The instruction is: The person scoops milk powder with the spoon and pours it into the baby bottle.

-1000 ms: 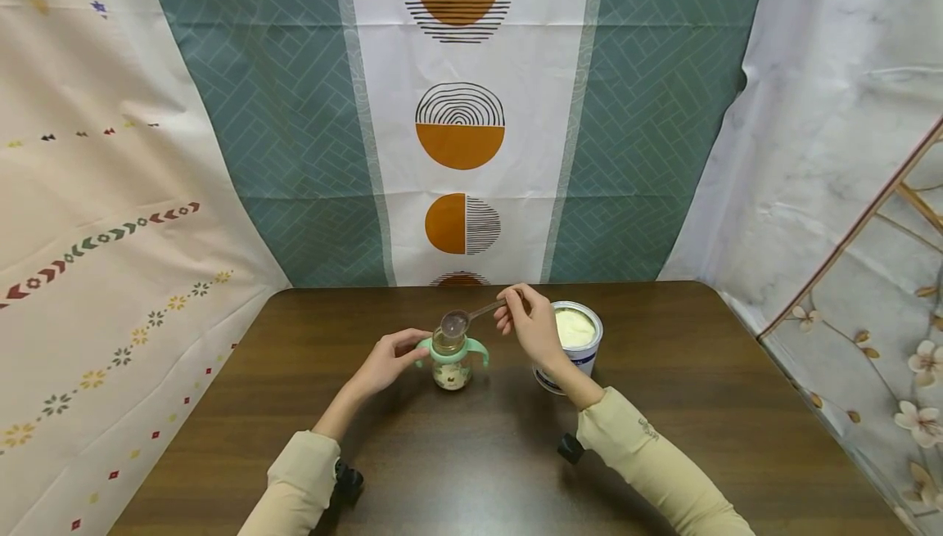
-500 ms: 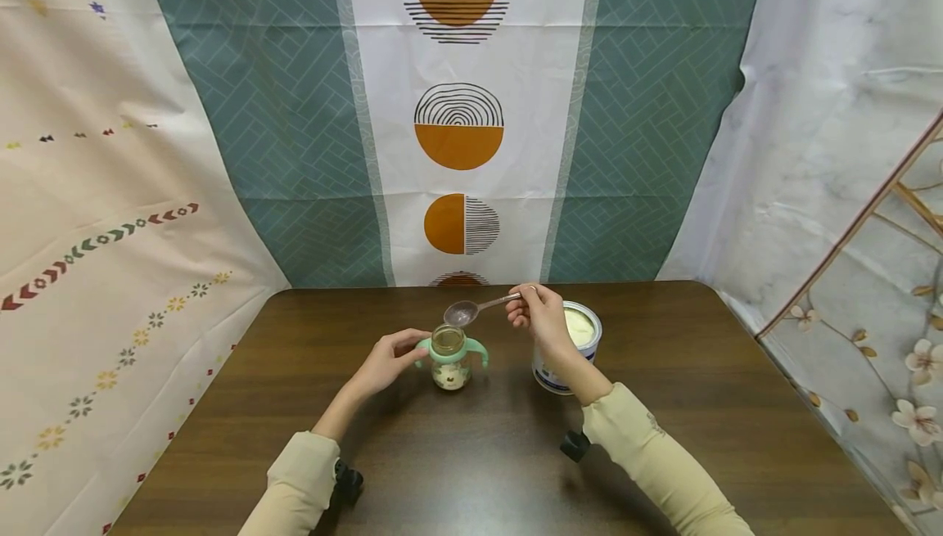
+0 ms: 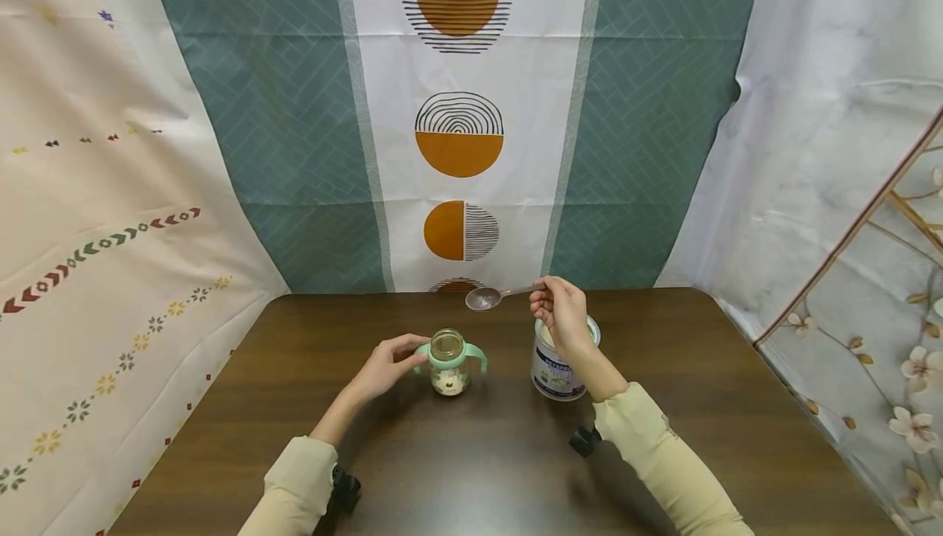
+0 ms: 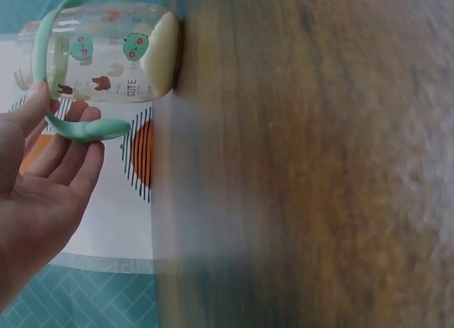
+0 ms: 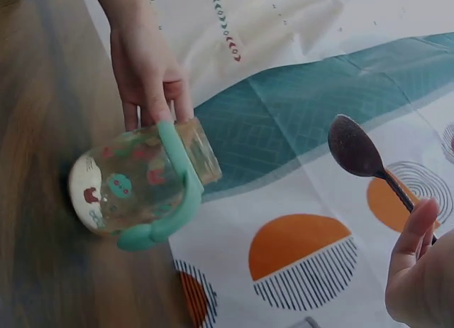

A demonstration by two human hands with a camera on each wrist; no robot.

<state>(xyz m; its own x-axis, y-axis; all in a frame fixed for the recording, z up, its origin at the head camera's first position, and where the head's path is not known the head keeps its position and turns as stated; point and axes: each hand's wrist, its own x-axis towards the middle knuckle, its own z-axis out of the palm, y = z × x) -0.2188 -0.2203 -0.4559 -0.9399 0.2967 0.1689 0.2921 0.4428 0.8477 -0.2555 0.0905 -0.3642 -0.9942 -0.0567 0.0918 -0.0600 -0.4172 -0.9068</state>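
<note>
A clear baby bottle (image 3: 450, 379) with a mint-green two-handled collar stands uncapped on the table. Pale powder lies in its bottom, plain in the left wrist view of the bottle (image 4: 159, 55). My left hand (image 3: 388, 366) holds the bottle by its left handle, thumb on the collar and fingers around the handle. Right of and above the bottle, my right hand (image 3: 566, 319) pinches a spoon (image 3: 484, 299) by its handle. The spoon's bowl (image 5: 352, 147) looks dark, with traces of residue and no heap. Beneath the right hand stands a tin of pale powder (image 3: 554, 374), its mouth partly hidden.
The dark wooden table (image 3: 457, 470) ends at a patterned cloth backdrop (image 3: 464, 151). Light cloths (image 3: 110, 192) hang at both sides. Dark wrist cameras (image 3: 346, 488) sit under both cuffs.
The right hand has moved right and slightly up, carrying the spoon from over the bottle's mouth to a spot between bottle and tin. The left hand still holds the bottle in place.
</note>
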